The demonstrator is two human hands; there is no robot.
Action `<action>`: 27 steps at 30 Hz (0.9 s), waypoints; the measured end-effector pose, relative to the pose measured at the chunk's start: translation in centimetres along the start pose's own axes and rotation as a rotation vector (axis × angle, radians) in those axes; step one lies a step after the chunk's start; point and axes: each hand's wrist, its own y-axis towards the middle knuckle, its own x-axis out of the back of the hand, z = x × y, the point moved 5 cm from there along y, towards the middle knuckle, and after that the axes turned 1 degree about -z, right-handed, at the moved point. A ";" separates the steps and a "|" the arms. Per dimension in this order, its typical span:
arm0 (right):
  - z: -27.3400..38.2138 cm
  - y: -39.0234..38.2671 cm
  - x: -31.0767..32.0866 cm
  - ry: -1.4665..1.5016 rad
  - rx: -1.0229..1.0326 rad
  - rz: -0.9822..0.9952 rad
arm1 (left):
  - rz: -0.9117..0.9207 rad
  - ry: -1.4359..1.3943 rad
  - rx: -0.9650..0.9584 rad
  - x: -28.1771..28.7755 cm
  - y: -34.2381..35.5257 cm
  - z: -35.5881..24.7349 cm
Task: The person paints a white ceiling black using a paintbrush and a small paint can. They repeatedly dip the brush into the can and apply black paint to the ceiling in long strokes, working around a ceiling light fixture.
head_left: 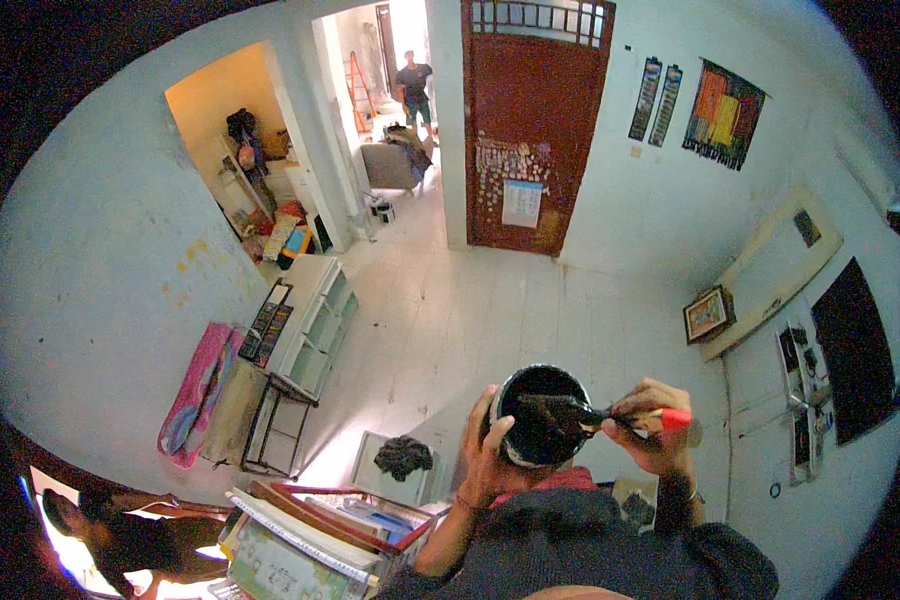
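My left hand (485, 455) is wrapped round the side of a round paint bucket (501, 400), dark inside with a pale rim, held up before my chest. In my right hand (656, 440) is a paintbrush (674, 419) with a red-tipped handle, gripped by its handle. The brush's dark bristles reach over the right rim into the bucket. Both the bristles and the inner wall look coated black, so where the paint's surface lies is hard to tell.
Books and folders (300, 550) fill a crate at lower left, beside a black crumpled bundle (404, 457). A white shelf unit (315, 330) stands along the left wall. A brown door (530, 120) is ahead. One person (414, 85) stands in the far doorway, another (135, 540) at lower left.
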 end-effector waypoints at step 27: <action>0.8 -0.5 1.4 0.063 0.026 -0.058 | -0.025 -0.047 0.011 0.7 1.2 -1.3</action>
